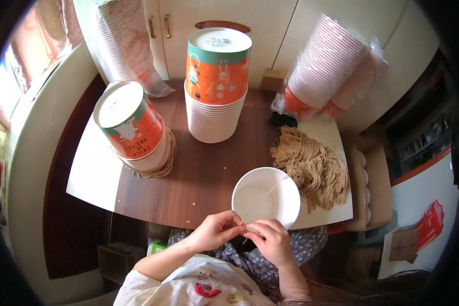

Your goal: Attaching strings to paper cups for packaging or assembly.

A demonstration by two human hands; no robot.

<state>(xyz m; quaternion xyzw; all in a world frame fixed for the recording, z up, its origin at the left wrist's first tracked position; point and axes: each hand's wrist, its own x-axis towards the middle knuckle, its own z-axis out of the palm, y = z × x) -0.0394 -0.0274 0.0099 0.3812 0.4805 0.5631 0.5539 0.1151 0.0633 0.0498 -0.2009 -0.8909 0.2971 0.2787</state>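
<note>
A paper bucket (247,184), white inside, stands with its mouth up at the table's near edge. One thin tan cord (276,185) hangs from its far right rim into it. At the near rim my left hand (217,232) and my right hand (271,242) meet, fingertips pinched together. Between them is a tan cord end (245,238), which sticks out below the fingers. Whether it is being knotted I cannot make out. Right of the bucket lies a loose heap of cut tan cords (311,171).
An upside-down stack of orange and green buckets (218,76) stands mid-table. A shorter stack (130,120), with cords hanging round it, is at left. Plastic-wrapped bucket stacks (326,61) lean back right, another wrapped stack (122,41) back left. A cardboard box (382,199) adjoins the right edge.
</note>
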